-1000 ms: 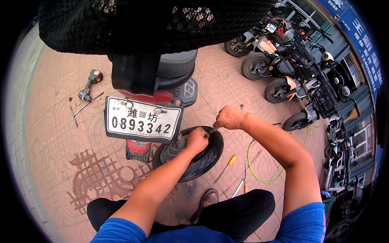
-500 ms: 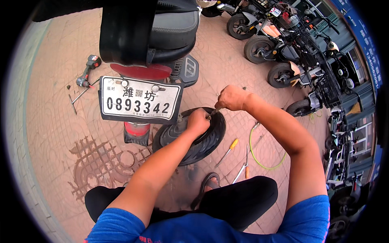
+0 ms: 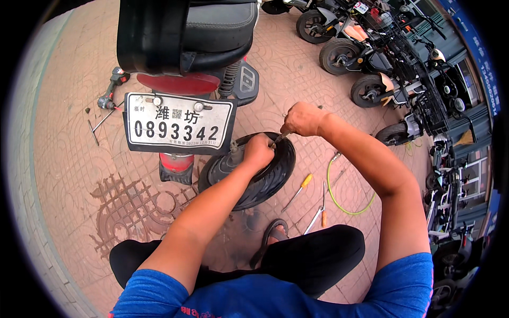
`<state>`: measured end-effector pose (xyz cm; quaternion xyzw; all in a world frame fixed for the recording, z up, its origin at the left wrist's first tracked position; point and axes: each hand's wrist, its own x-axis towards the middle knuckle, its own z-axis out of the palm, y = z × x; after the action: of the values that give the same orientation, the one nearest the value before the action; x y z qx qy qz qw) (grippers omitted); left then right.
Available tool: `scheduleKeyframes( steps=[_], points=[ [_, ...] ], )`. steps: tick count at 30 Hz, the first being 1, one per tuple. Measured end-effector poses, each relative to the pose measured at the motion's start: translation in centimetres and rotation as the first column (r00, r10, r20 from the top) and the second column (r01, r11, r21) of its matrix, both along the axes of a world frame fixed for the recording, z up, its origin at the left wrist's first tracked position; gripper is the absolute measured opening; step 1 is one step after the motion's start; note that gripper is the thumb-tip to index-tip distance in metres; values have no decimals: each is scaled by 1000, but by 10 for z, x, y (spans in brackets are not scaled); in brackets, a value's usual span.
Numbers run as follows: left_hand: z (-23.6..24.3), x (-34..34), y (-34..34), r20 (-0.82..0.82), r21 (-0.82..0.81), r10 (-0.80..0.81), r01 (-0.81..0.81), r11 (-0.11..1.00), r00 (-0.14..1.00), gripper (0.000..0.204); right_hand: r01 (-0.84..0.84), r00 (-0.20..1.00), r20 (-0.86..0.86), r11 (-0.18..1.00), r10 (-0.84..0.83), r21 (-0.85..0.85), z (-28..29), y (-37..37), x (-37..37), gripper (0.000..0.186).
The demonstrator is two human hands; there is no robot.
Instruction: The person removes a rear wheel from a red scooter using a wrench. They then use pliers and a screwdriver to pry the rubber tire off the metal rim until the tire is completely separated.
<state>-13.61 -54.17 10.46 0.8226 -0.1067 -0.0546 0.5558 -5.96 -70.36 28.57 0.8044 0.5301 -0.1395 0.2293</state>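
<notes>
The black tyre [image 3: 253, 195] of a scooter's rear wheel tilts outward in front of me. My left hand [image 3: 259, 152] is closed at the wheel's upper inner edge, its fingertips pressed against something small that I cannot make out. Beside it, over the tyre's upper right edge, my right hand [image 3: 303, 119] forms a fist around a thin metal tool [image 3: 279, 139]. The tool's lower end reaches down to the tyre near my left fingertips, and the fist hides most of its length.
The scooter's plate [image 3: 179, 122] overhangs the wheel's left. A yellow-handled screwdriver [image 3: 304, 183], a wrench [image 3: 314, 220] and a green hose [image 3: 331, 192] lie at right. Further left are a cordless power tool [image 3: 111, 89] and a T-handle wrench [image 3: 97, 129]. Parked scooters [image 3: 366, 91] line the right.
The scooter and wheel sit slightly higher and further left in the picture. Both hands stay at the tyre, and the right fist has shifted slightly with the tool still in it.
</notes>
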Motion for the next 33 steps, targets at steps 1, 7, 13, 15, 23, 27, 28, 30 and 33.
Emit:
scheduleKeyframes(
  steps=[1,7,13,15,23,27,28,30,33],
  points=[
    [-1,-1,-1,19,-21,8,-8,1000,1000,17,0,1000,1,1000,0,-6,0,0,0,27],
    [-1,0,0,35,-12,0,0,1000,999,16,-3,1000,0,1000,3,1,3,1,-1,26],
    [1,-1,-1,24,-6,-10,11,1000,1000,15,-8,1000,3,1000,8,10,-1,-2,0,25],
    [-1,0,-1,33,-4,-2,2,1000,999,15,-11,1000,1,999,11,32,-2,-1,1,25],
    [-4,2,-2,49,12,-1,1,1000,999,15,-32,999,14,999,32,-7,1,3,2,24],
    [-7,0,-3,89,-32,32,-29,999,995,15,-28,1000,15,999,27,23,0,2,1,22],
    [-6,0,-3,75,-34,23,-21,999,997,15,-25,1000,12,999,24,33,-1,0,0,21],
    [-6,0,-3,69,-35,9,-7,999,998,14,-20,1000,6,998,20,53,-1,-1,-1,21],
    [-8,1,-2,56,-40,14,-11,999,998,13,-19,1000,23,999,18,34,2,1,-1,20]
  ],
)
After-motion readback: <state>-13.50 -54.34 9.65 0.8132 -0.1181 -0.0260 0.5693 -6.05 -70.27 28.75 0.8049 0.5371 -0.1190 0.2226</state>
